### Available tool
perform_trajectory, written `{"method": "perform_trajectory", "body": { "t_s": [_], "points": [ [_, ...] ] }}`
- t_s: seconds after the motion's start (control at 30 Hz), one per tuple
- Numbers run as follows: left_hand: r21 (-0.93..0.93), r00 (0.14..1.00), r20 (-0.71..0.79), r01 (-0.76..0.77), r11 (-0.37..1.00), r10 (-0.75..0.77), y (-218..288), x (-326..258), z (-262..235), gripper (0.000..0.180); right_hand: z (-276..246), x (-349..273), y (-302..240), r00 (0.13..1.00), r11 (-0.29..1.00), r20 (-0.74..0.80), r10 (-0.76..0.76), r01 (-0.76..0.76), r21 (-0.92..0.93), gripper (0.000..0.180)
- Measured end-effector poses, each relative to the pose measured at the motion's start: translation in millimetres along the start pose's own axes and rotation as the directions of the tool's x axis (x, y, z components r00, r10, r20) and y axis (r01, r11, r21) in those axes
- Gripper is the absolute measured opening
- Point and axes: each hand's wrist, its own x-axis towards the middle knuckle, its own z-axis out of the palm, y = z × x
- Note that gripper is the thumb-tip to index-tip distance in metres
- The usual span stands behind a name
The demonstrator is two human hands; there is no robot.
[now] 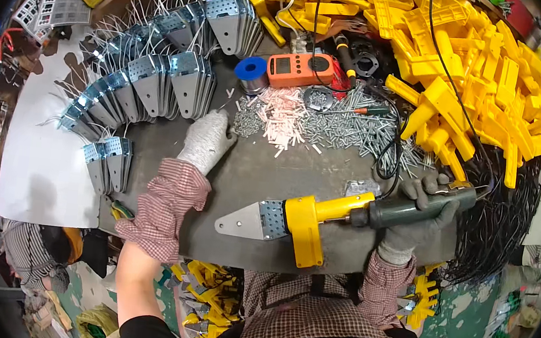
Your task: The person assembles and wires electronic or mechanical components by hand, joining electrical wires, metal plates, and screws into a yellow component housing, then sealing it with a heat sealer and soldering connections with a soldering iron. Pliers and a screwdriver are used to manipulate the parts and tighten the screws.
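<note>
My right hand [415,214], in a grey glove, wraps round a dark green electric screwdriver [404,211] lying nearly level. The driver's tip points left at a yellow plastic handle housing [303,232], to which a grey pointed metal plate [243,220] with a perforated end is joined. This piece lies on the dark work mat near the front edge. My left hand [206,139], also gloved, is at the left edge of a pile of small metal hardware [247,118]. Its fingers are curled together; whatever they pinch is too small to make out.
Rows of metal plates with white wires [190,85] stand at left. Behind the hardware are a solder spool [250,74], an orange multimeter [300,70] and pale pink sleeves [283,114]. Yellow housings [491,80] are heaped far right, above black cables [495,222]. Cutters [121,209] lie by my left sleeve.
</note>
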Motion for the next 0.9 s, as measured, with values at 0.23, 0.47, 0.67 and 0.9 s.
{"method": "perform_trajectory", "body": {
  "t_s": [0.23,0.47,0.67,0.9],
  "points": [
    [-0.8,0.986,0.119,0.165,0.576,-0.117,82.6,-147.9,4.4,0.029,5.3,-5.2,2.1,0.998,0.999,-0.05,0.037,-0.038,-0.015,0.035],
    [-0.841,0.973,-0.098,0.032,0.541,-0.211,105.1,-188.2,35.4,0.038,5.2,-9.8,13.4,0.999,0.996,-0.018,0.047,-0.045,0.073,0.035],
    [-0.751,0.968,-0.231,-0.11,0.651,-0.102,103.7,-183.8,40.3,0.036,4.7,-9.8,19.7,0.997,0.987,-0.051,0.06,-0.051,0.149,0.035],
    [-0.665,0.96,-0.279,-0.196,0.721,0.003,100.2,-181.9,44.8,0.039,8.2,-8.0,15.7,0.994,0.988,-0.051,0.094,-0.087,0.126,0.034]
  ]
}}
